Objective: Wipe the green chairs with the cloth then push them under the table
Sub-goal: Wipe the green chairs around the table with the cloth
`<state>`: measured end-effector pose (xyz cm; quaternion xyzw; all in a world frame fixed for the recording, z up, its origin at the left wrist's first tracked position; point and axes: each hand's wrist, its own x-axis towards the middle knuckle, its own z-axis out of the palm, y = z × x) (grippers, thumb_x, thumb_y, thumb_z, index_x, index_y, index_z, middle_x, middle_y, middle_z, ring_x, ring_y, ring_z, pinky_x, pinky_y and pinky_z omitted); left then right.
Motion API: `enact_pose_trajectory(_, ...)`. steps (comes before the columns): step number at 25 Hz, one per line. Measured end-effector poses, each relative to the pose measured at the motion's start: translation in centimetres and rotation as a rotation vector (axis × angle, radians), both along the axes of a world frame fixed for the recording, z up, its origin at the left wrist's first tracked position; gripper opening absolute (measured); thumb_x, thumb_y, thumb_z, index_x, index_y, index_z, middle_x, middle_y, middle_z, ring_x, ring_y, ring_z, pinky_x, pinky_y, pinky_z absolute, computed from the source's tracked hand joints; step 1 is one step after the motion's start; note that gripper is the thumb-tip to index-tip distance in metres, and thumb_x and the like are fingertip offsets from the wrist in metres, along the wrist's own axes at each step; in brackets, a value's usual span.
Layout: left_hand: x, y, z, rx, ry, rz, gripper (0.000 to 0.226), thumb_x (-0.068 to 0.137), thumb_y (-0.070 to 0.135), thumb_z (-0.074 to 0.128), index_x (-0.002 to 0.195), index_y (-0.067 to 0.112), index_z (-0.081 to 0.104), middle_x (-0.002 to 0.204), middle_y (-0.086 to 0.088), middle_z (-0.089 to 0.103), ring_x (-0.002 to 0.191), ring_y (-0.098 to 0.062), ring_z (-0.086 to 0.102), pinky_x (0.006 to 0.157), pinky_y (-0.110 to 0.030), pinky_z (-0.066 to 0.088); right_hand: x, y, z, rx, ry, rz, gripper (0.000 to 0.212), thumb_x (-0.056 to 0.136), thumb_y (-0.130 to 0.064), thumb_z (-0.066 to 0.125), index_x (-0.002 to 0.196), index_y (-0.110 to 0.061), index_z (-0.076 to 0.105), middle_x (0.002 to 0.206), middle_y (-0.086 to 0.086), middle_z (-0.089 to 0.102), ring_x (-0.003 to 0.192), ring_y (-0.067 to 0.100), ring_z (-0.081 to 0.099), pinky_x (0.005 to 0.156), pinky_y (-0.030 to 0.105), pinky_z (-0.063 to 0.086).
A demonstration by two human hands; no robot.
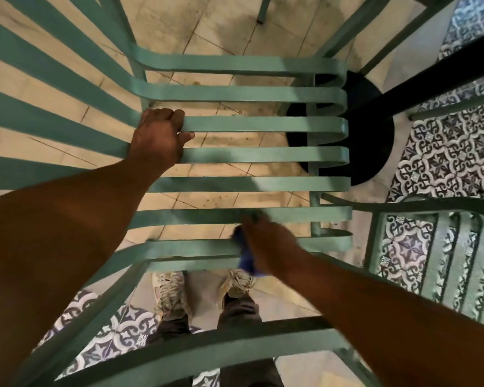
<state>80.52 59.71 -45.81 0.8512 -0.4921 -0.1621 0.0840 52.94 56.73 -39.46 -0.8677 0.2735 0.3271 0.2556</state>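
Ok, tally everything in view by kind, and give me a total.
chairs: 2, near chair and right chair; the green legs at the top may belong to a third
cloth: 1
hands: 2, left hand and right hand
shoes: 2, left shoe and right shoe
table base: 1
Total: 8

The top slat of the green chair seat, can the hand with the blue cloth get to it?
Probably yes. The right hand with the blue cloth is on the near slats, and the farthest slat lies bare with nothing across it. The left hand only grips a middle slat off to the side.
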Motion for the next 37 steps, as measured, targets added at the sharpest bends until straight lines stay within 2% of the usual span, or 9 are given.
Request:
enact_pose_trajectory(4,0.0,-0.2,0.3,0.03,-0.001,0.0,0.04,0.095,0.035,0.052,0.122,0.005,0.053,0.116,-0.023,0.058,0.109,-0.042,0.046,0.098,-0.047,0.033,-7.7,-9.1,4.7,-0.285,0.458,-0.166,0.048,0.076,-0.033,0.076,0.117,-0.017,0.057,0.105,0.006,0.061,0.097,0.026,0.064,0.08,0.031,0.052)
enact_pose_trajectory(8,0.1,-0.4,0.5,0.062,-0.014,0.006,0.04,0.096,0.035,0.052,0.122,0.005,0.053,0.117,-0.023,0.057,0.109,-0.041,0.045,0.092,-0.044,0.035,5.3,0.6,0.8,0.082,0.073,-0.188,0.023,0.091,-0.015,0.06,0.113,-0.007,0.061,0.104,0.012,0.064,0.096,0.027,0.065,0.084,0.035,0.055)
enact_pose_trajectory(12,0.2,-0.4,0.0,0.072,-0.034,0.005,0.042,0.096,0.037,0.05,0.125,0.007,0.051,0.121,-0.022,0.056,0.112,-0.041,0.044,0.093,-0.044,0.036,13.6,7.3,-1.0,0.236,-0.173,-0.056,0.061,0.076,-0.017,0.077,0.129,-0.011,0.049,0.12,0.015,0.051,0.108,0.033,0.055,0.087,0.042,0.05)
enact_pose_trajectory(15,0.3,-0.4,-0.1,0.065,-0.011,0.008,0.04,0.096,0.037,0.05,0.123,0.008,0.051,0.121,-0.021,0.056,0.111,-0.04,0.044,0.092,-0.045,0.037,7.5,1.8,-1.5,0.249,-0.204,-0.332,0.045,0.08,-0.024,0.065,0.123,-0.018,0.055,0.118,0.008,0.06,0.105,0.031,0.058,0.087,0.039,0.051)
enact_pose_trajectory(18,0.1,-0.4,0.2,0.065,0.01,0.016,0.039,0.096,0.037,0.05,0.123,0.008,0.052,0.12,-0.02,0.056,0.11,-0.039,0.044,0.092,-0.044,0.035,-4.4,-9.6,-0.4,0.317,-0.296,-0.509,0.021,0.084,-0.031,0.046,0.093,-0.016,0.058,0.089,0.01,0.057,0.076,0.034,0.062,0.064,0.048,0.041)
enact_pose_trajectory(22,0.3,-0.3,0.0,0.065,0.004,0.026,0.041,0.095,0.038,0.051,0.125,0.009,0.052,0.121,-0.019,0.057,0.112,-0.038,0.043,0.092,-0.044,0.037,-5.5,-12.1,-2.4,-0.476,-0.148,-0.876,0.031,0.079,-0.02,0.056,0.108,-0.011,0.056,0.11,0.018,0.055,0.099,0.035,0.056,0.076,0.036,0.04)
enact_pose_trajectory(27,0.6,-0.8,0.0,0.113,0.026,0.04,0.041,0.094,0.038,0.054,0.125,0.011,0.053,0.12,-0.017,0.058,0.113,-0.038,0.044,0.09,-0.044,0.039,14.0,0.7,-4.1,-0.122,-0.455,-0.473,0.039,0.084,-0.006,0.058,0.122,-0.014,0.051,0.121,0.013,0.048,0.104,0.03,0.052,0.087,0.04,0.047)
enact_pose_trajectory(31,0.7,-1.0,0.3,0.142,0.029,0.033,0.044,0.095,0.038,0.053,0.128,0.01,0.052,0.123,-0.018,0.056,0.114,-0.039,0.045,0.09,-0.044,0.04,11.5,-2.0,-3.7,-0.161,-0.62,-0.467,0.028,0.089,-0.014,0.054,0.116,-0.009,0.058,0.109,0.015,0.055,0.092,0.034,0.055,0.078,0.042,0.048)
enact_pose_trajectory(37,0.2,-0.2,0.5,0.009,-0.017,0.007,0.042,0.091,0.032,0.061,0.122,0.002,0.06,0.113,-0.023,0.063,0.103,-0.043,0.053,0.09,-0.048,0.044,4.2,-13.8,-1.7,-0.638,-0.295,-1.086,0.036,0.093,-0.018,0.054,0.124,-0.003,0.049,0.123,0.023,0.049,0.108,0.036,0.053,0.089,0.041,0.04)
